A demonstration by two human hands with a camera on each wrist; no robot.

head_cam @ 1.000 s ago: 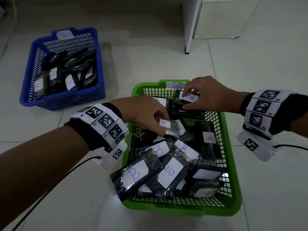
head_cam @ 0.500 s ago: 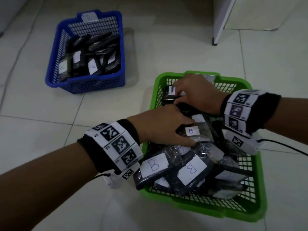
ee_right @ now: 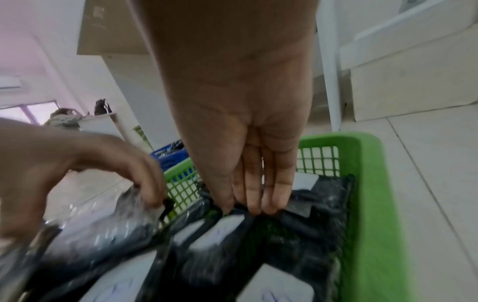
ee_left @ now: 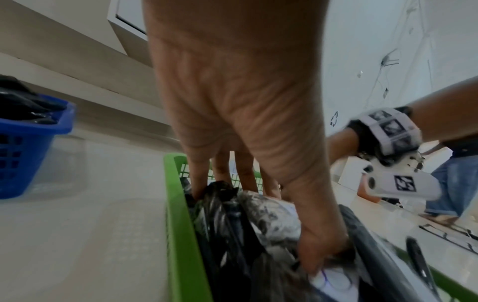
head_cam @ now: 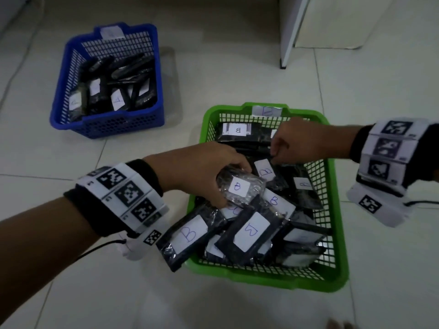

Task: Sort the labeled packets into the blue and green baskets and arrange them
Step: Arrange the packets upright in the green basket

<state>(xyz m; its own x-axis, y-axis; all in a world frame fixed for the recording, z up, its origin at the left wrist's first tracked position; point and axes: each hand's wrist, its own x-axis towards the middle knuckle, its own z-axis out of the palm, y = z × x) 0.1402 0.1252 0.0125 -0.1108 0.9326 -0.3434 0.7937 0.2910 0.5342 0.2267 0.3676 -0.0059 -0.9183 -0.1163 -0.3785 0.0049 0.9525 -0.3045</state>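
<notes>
The green basket (head_cam: 261, 277) on the tiled floor holds several black packets with white "B" labels. My left hand (head_cam: 226, 185) grips a small shiny packet (head_cam: 247, 186) marked B, thumb under it and fingers over its far end, just above the pile. In the left wrist view the left hand (ee_left: 266, 222) curls round that small packet (ee_left: 269, 214). My right hand (head_cam: 276, 156) pinches the top edge of another B packet (head_cam: 264, 172) near the basket's middle. The right wrist view shows the right hand's fingertips (ee_right: 254, 208) closed on this black edge. The blue basket (head_cam: 107, 124) stands at the far left with dark packets.
One B packet (head_cam: 187, 236) hangs over the green basket's front left corner. A labelled packet (head_cam: 237, 130) stands against the far wall of the green basket. White furniture (head_cam: 292, 32) rises at the back right. Bare floor lies between the baskets.
My right hand let go of the packet at the basket's far end and moved nearer, onto a packet in the middle. The left hand keeps its small packet, raised slightly.
</notes>
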